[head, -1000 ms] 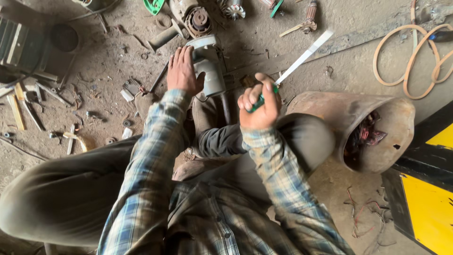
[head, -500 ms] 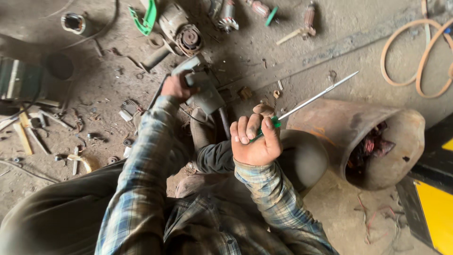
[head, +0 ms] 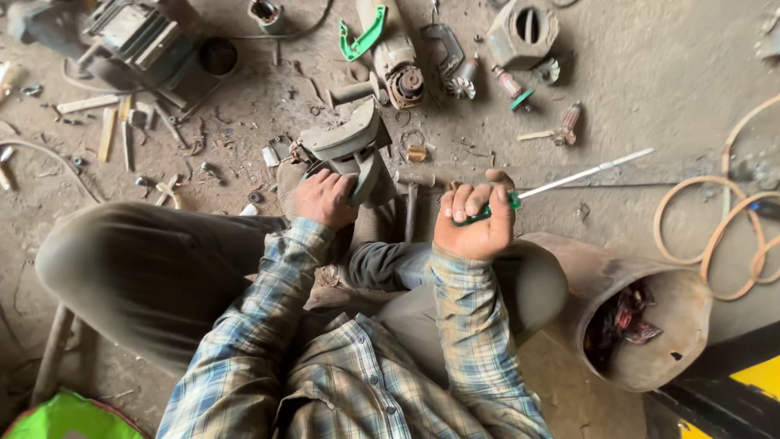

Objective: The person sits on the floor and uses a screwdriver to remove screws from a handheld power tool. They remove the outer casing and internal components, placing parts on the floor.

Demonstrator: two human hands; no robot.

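Head view of a seated person over a dirt floor (head: 634,73). The left hand (head: 323,199) has its grip pressed around the grey grinder (head: 351,150), which rests against the foot and lower leg, just in front of the knees. The right hand (head: 475,219) is fisted on the green handle of a screwdriver (head: 569,177), whose long shaft points up and to the right, clear of the grinder. Risks, as judged from this pose: the grinder is steadied by one hand and a leg only, so force from the screwdriver could roll it or drive the tip off a fastener toward the left hand's fingers. A fist hold gives little fine control of the tip. Loose parts near the grinder, a motor body (head: 398,69), rotors (head: 510,84) and small scraps, could be knocked aside or lost in the dust. The hose (head: 715,244) and open drum (head: 642,325) to the right crowd the elbow.
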